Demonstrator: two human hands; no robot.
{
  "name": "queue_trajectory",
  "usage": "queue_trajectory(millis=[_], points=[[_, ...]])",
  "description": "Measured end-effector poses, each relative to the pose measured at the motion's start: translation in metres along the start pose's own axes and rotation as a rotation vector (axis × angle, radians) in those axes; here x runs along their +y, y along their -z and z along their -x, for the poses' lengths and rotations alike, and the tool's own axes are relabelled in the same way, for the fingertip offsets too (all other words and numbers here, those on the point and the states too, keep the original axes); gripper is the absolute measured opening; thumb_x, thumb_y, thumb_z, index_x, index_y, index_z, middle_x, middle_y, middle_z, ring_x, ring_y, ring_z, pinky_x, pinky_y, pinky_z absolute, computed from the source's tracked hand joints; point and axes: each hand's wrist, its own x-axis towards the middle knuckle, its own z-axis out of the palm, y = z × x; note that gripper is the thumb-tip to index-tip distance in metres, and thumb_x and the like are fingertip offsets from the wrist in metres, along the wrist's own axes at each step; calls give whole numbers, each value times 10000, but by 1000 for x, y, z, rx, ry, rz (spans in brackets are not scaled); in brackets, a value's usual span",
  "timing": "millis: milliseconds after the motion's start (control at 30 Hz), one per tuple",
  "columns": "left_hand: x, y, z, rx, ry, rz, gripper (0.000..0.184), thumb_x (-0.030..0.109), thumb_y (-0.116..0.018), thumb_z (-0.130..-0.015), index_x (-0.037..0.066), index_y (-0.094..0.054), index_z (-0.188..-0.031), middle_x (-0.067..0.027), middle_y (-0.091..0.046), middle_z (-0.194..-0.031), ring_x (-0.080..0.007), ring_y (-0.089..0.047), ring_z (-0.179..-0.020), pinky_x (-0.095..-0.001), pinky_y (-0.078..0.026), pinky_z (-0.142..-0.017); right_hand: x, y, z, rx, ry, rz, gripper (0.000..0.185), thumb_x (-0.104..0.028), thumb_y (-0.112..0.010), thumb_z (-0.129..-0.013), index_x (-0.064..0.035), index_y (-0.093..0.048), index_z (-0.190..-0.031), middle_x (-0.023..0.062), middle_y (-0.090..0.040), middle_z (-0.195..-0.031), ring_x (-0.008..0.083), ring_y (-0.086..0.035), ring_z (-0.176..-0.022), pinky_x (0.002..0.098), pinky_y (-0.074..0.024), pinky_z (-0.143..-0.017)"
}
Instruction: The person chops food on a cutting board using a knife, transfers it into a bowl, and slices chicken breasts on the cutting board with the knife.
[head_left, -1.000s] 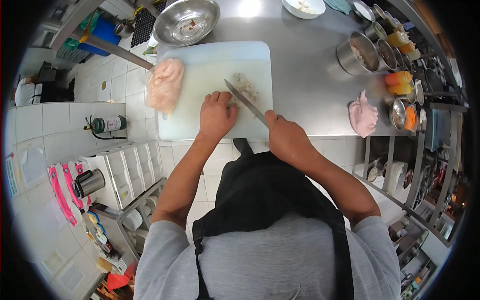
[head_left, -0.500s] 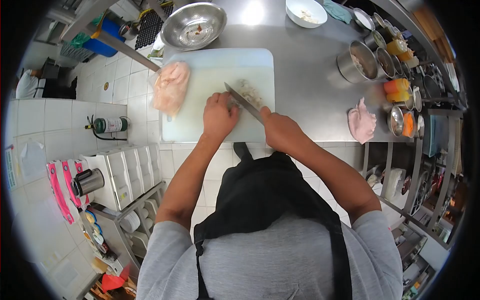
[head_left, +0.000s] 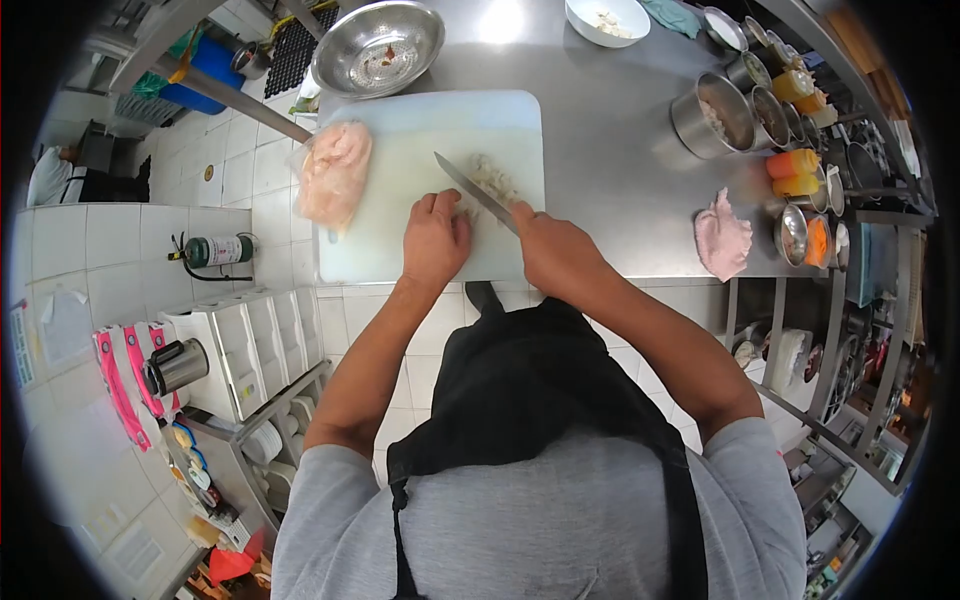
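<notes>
Pale food bits lie cut, the right hand holds the knife, and I can't tell if the left hand, fingers bent, has more to cut.

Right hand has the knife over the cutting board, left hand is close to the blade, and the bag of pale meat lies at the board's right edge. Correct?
Not quite: the head view shows the bag of pale meat at the left edge of the cutting board. The right hand does hold the knife over the board, with the left hand close to the blade.
</notes>
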Motion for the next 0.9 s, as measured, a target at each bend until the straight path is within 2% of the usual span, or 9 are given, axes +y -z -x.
queue_trajectory(millis=[167, 333, 433, 633, 733, 900], points=[[-4, -7, 7, -83, 54, -56, 208, 63, -701, -903, 30, -709, -1108, -170, -703, -1064, -408, -647, -1022, -508, -542, -918, 5, -29, 10, -24, 1, 35, 232, -39, -495, -1020, 32, -515, -1240, 304, -714, -1020, 484, -736, -904, 574, -592, -791], [3, -3, 6, 17, 51, 2, 139, 64, -676, -915, 29, -718, -1043, -165, -689, -990, -403, -640, -988, -515, -543, -869, 8, -6, -2, -18, 70, 49, 213, -52, -485, -1027, 29, -521, -1221, 305, -708, -988, 486, -736, -901, 577, -592, -779], [2, 1, 8, 32, 99, 11, 142, 69, -681, -915, 29, -722, -1046, -171, -695, -1005, -400, -648, -986, -508, -550, -862, 3, -2, 15, -37, 57, 35, 210, -35, -502, -1011, 28, -526, -1210, 302, -712, -988, 482, -738, -907, 577, -591, -786], [-7, 6, 10, -116, 60, -88, 273, 103, -729, -911, 18, -713, -1170, -191, -711, -1043, -427, -674, -1000, -513, -561, -887, 5, -24, 2, -48, 46, 25, 225, -3, -530, -984, 27, -523, -1207, 298, -716, -1016, 474, -737, -930, 575, -581, -801], [16, 26, 19, -122, 155, -97, 332, 107, -763, -899, 11, -720, -1214, -194, -721, -1012, -430, -693, -1009, -513, -573, -888, 8, -13, -4, -78, 42, 10, 265, 18, -542, -960, 22, -515, -1225, 287, -718, -1023, 477, -732, -943, 576, -576, -802], [5, -3, 14, -76, 224, -46, 389, 102, -789, -883, 3, -708, -1250, -205, -718, -1082, -416, -715, -987, -503, -596, -858, 15, -9, -1, -90, -8, 9, 348, 50, -551, -925, 6, -495, -1266, 270, -721, -1026, 481, -721, -950, 571, -572, -817]])
